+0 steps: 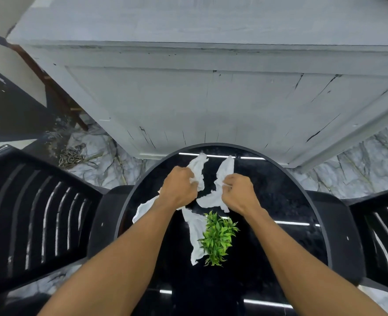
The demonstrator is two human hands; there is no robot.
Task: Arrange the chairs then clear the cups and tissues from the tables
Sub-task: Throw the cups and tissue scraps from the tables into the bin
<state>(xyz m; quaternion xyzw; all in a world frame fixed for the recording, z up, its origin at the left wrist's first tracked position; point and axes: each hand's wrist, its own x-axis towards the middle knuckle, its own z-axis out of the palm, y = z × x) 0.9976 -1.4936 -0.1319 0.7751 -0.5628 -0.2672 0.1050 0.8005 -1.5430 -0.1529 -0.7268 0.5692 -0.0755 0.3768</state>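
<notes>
Fingers (193, 180), left hand (178, 187), right hand (238, 193), pinch two tissues (198, 166); two others loose.

We see two forearms, bare along all their visible length, from the lower frame edge to the wrists. The left hand (179, 187) and right hand (238, 193) are bare as well. Both forearms taper toward the wrists. Knuckles stand out on each hand.

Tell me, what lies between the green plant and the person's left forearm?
A white tissue lies on the black table there, its edge touching the plant, in the head view.
</notes>
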